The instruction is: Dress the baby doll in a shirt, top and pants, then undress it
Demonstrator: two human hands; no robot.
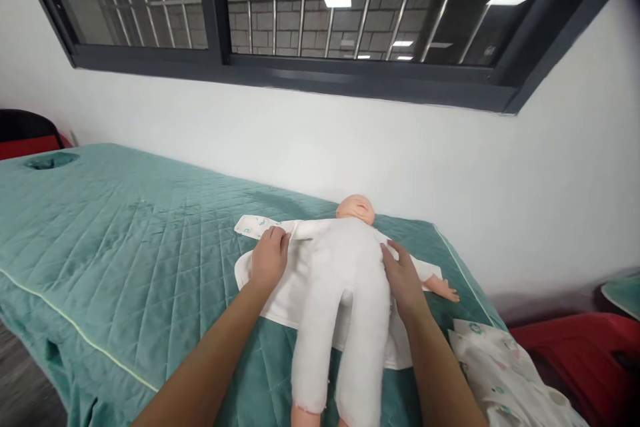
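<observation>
A baby doll (345,280) with a white cloth body lies on its back, its plastic head (356,208) toward the wall. Under it a white baby shirt (280,303) is spread open. The doll's plastic hand (443,287) sticks out of the sleeve on the right; at the left sleeve (254,225), printed with small figures, no doll hand shows. My left hand (271,257) has its fingers closed on the shirt just below that left sleeve. Beside the doll's flank, my right hand (401,273) is closed on the shirt's right side, its fingertips partly hidden.
A green quilted cover (150,240) drapes the bed, with a face hole (53,160) at the far left. Folded printed cloth (505,373) lies at the lower right, near a red chair (585,353). Behind are a white wall and a barred window (350,20).
</observation>
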